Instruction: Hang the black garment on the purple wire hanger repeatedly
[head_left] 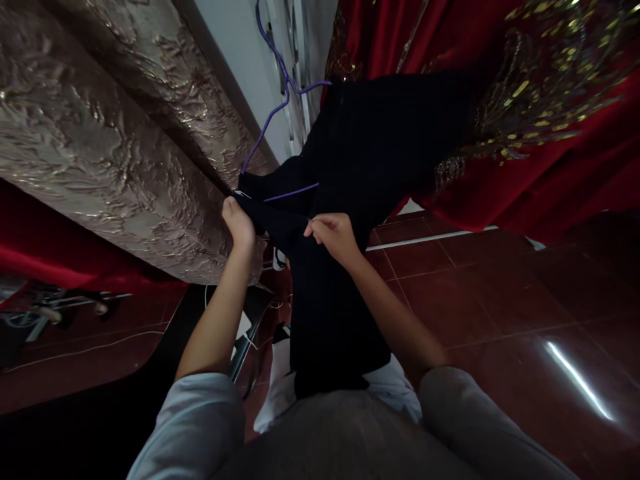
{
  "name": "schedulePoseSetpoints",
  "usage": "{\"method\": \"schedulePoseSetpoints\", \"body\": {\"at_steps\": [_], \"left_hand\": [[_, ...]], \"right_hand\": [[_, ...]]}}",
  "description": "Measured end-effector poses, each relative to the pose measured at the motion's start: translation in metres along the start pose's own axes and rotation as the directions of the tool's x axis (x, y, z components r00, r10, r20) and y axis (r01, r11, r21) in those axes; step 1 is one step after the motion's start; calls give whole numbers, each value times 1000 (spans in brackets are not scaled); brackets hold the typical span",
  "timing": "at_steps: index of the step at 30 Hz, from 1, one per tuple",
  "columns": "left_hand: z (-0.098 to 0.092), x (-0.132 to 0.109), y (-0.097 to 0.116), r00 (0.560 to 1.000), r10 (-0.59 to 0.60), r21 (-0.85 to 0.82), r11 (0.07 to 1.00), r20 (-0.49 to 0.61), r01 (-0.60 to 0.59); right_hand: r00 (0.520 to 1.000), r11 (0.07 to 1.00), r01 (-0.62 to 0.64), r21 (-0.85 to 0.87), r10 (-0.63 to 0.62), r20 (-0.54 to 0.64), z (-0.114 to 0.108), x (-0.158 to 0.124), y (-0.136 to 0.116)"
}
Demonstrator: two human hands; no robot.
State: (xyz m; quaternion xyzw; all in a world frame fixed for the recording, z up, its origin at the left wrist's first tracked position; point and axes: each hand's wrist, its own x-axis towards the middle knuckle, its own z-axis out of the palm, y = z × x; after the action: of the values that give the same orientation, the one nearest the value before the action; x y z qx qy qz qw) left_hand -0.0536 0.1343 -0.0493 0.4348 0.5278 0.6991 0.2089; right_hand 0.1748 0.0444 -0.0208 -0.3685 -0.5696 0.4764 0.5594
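A black garment (360, 173) hangs on a purple wire hanger (273, 117) in front of me and drapes down toward my lap. My left hand (239, 223) is closed on the garment's left shoulder edge, beside the hanger's lower bar. My right hand (334, 235) pinches the black cloth near the middle, fingers curled together. Both forearms reach up from grey sleeves.
A beige embossed fabric (115, 153) hangs at the left. Red cloth with gold sequin embroidery (550, 100) hangs at the right. Dark red floor tiles (500, 307) spread below right. A white wall (240, 47) stands behind the hanger. A cable lies on the floor at the left.
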Motion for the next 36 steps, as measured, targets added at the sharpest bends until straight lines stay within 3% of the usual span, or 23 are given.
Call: {"method": "schedulePoseSetpoints", "body": {"at_steps": [2, 4, 6, 8, 10, 12, 14, 17, 19, 21, 23, 25, 27, 29, 30, 32, 33, 34, 35, 36], "left_hand": [[-12, -17, -10, 978, 203, 177, 962, 45, -208], [-24, -35, -20, 931, 308, 309, 882, 197, -357], [-34, -51, -30, 859, 300, 376, 803, 415, -462], [-38, -63, -36, 759, 262, 372, 748, 596, -550], [-33, -69, -35, 657, 230, 323, 726, 718, -607], [-22, -73, -24, 583, 214, 270, 728, 784, -631], [-8, -79, -3, 574, 250, 194, 776, 780, -600], [15, -92, 40, 697, 367, -9, 888, 616, -460], [28, -102, 69, 731, 396, -128, 910, 555, -395], [40, -109, 93, 695, 430, -197, 898, 576, -393], [49, -113, 109, 631, 488, -237, 865, 603, -443], [56, -111, 114, 574, 512, -257, 846, 639, -468], [57, -107, 109, 530, 458, -263, 877, 714, -403], [52, -100, 94, 444, 360, -233, 920, 820, -316], [47, -95, 85, 368, 318, -207, 928, 874, -310], [33, -83, 66, 172, 241, -146, 890, 955, -432], [23, -75, 57, 78, 191, -122, 840, 979, -528], [13, -66, 49, 11, 135, -99, 777, 991, -622], [2, -55, 43, -17, 82, -71, 706, 996, -704], [-9, -43, 38, -3, 41, -28, 640, 999, -767]], "right_hand": [[999, 998, -21, 60, 23, -32, -4, -6, 2], [995, 992, -46, 113, 56, -84, -8, -15, 4], [985, 986, -74, 148, 95, -144, -14, -27, 9], [968, 982, -105, 155, 136, -208, -21, -42, 15], [948, 983, -126, 137, 159, -274, -27, -55, 20], [934, 986, -136, 97, 160, -319, -32, -65, 23], [911, 992, -118, 43, 125, -393, -35, -70, 22], [859, 997, -24, -80, -21, -512, -36, -70, 15], [883, 976, 60, -210, -150, -446, -34, -67, 7], [944, 957, 112, -266, -186, -271, -31, -61, -2], [989, 978, 82, -192, -104, -109, -25, -53, -10], [998, 998, -57, -39, 57, -13, -19, -43, -19], [968, 960, -252, 125, 251, 19, -15, -33, -30], [897, 865, -441, 239, 437, 75, -17, -25, -43], [857, 819, -514, 256, 500, 125, -20, -22, -51], [800, 780, -593, 197, 545, 250, -31, -17, -66], [794, 800, -584, 139, 528, 301, -38, -15, -74], [811, 844, -533, 68, 486, 327, -45, -13, -81], [849, 901, -434, -23, 417, 324, -51, -11, -87], [898, 947, -289, -137, 318, 303, -56, -9, -92]]}}
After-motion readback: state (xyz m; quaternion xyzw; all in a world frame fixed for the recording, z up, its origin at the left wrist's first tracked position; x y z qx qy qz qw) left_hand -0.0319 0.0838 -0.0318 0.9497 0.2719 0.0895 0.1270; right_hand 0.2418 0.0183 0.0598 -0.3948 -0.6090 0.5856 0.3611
